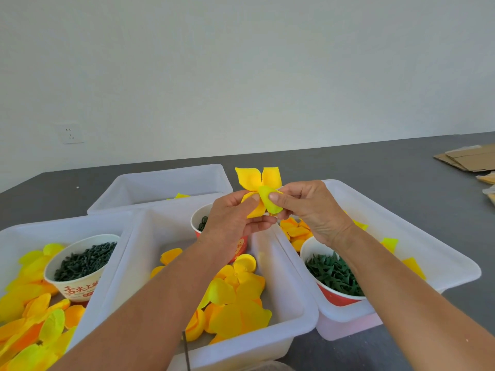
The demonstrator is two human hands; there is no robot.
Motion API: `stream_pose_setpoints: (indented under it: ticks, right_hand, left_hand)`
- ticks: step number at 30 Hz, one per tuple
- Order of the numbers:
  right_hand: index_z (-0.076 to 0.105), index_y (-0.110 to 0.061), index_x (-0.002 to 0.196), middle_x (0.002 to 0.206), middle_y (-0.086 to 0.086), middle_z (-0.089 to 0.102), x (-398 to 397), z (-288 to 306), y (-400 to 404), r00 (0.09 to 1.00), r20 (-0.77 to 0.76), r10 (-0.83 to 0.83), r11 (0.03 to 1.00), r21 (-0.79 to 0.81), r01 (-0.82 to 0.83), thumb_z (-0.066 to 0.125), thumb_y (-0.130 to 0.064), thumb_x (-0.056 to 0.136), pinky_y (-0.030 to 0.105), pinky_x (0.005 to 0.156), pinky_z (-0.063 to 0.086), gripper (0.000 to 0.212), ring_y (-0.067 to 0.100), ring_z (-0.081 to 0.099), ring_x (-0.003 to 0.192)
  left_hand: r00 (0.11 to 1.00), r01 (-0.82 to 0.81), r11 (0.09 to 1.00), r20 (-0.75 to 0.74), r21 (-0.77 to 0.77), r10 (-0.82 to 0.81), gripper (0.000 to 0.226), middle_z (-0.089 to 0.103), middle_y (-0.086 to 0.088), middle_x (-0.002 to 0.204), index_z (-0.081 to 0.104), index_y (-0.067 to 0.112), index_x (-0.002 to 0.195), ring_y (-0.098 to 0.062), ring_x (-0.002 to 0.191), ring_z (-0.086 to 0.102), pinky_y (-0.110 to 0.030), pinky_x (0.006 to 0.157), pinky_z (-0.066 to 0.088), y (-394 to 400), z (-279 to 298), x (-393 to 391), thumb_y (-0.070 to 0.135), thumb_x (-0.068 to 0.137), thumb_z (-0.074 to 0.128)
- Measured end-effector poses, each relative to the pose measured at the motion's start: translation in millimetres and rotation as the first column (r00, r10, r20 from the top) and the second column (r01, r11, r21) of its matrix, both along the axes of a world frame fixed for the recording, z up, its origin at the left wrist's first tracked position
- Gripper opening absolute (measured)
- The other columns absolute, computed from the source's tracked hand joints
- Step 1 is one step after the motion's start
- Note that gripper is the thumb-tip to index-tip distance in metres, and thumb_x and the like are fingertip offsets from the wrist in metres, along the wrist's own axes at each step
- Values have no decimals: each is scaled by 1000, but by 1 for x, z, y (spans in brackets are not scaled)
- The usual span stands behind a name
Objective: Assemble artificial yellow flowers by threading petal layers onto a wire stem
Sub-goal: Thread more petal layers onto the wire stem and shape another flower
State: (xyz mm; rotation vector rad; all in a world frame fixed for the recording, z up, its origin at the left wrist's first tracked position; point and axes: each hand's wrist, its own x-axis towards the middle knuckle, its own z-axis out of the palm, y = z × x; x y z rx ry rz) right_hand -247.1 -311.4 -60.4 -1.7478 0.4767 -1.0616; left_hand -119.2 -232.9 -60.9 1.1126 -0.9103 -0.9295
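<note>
- Holding the yellow flower [257, 183] up, the left hand [233, 218] pinches it so it stays steady.
- The right hand [308, 207] pinches a small petal [269, 203], maybe to add it.

The petal layers [257, 183] look like thin matt yellow cloth. The bins [294, 317] are translucent white plastic, smooth with a slight sheen. The cups [80, 290] look like printed paper. The desk [388, 167] is matt dark grey. Flattened cardboard [468, 159] is plain brown.
</note>
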Motion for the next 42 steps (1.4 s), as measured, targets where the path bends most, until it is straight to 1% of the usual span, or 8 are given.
stream_pose_setpoints:
  ticks: [6, 11, 16, 22, 29, 34, 38, 42]
  right_hand:
    - [49, -11, 53, 49, 7, 44, 1, 2, 0, 987, 69, -142, 985, 111, 134, 68, -16, 82, 13, 44, 36, 35, 8, 40, 41]
    - [55, -8, 67, 48, 0, 52, 2, 3, -5, 970, 91, -227, 952, 229, 201, 57, -21, 92, 20, 48, 40, 29, 8, 46, 43]
    - [53, -2, 87, 74, 19, 56, 1, 3, -7, 957, 106, -270, 920, 322, 224, 53, -17, 95, 18, 36, 34, 17, 7, 50, 37]
    - [54, -5, 84, 69, 12, 62, -2, 6, -8, 904, 272, -331, 883, 427, 195, 54, -5, 93, 19, 50, 52, 9, 10, 64, 50]
    - [55, -7, 83, 72, 9, 64, -10, 7, -17, 814, 383, -436, 835, 509, 208, 54, 2, 91, 17, 55, 53, 12, 9, 66, 52]
    - [64, -13, 80, 58, -4, 64, -13, 4, -19, 837, 302, -457, 816, 518, 258, 66, -4, 83, 19, 57, 51, 10, 6, 58, 53]
    - [58, -14, 66, 41, -9, 50, -11, 3, -21, 828, 221, -516, 797, 478, 369, 69, -9, 82, 14, 43, 40, 20, 0, 43, 38]
    - [58, -13, 63, 52, 0, 49, -9, -2, -25, 830, 53, -556, 787, 355, 505, 67, -8, 84, 13, 39, 36, 23, 0, 41, 34]
  left_hand:
    - [1000, -28, 1000, -6, 9, 28, 18, 71, -16, 89, 64, 3, 103, -24, 67, 71, -26, 58, 58, 0, 0, 1, 14, 94, 54]
    - [989, -127, 990, 86, 61, 122, 13, 71, -14, 83, 64, 5, 91, -20, 58, 69, -26, 54, 57, 1, 0, 2, 13, 94, 54]
    - [965, -218, 973, 167, 76, 203, 22, 67, -2, 63, 63, 12, 76, -10, 46, 62, -23, 47, 54, -1, 0, 4, 7, 92, 50]
    - [941, -320, 945, 146, 75, 307, 19, 67, -4, 66, 61, 6, 78, -11, 44, 62, -23, 50, 55, -4, -2, 7, 3, 91, 47]
    - [910, -411, 910, 85, 58, 406, 23, 67, -8, 69, 60, 9, 76, -16, 49, 66, -33, 66, 57, -8, -2, 14, 4, 90, 43]
    - [918, -380, 925, 137, 26, 373, 21, 67, -14, 81, 59, 9, 79, -24, 62, 67, -32, 64, 58, -7, -1, 11, 6, 93, 43]
    - [947, -299, 954, 118, -11, 298, 19, 67, -12, 78, 60, 5, 85, -16, 53, 66, -23, 52, 55, -4, 1, 10, 4, 94, 44]
    - [979, -159, 987, 127, -1, 158, 16, 70, -7, 80, 63, 8, 94, -15, 59, 68, -25, 59, 56, 0, -1, 5, 10, 96, 48]
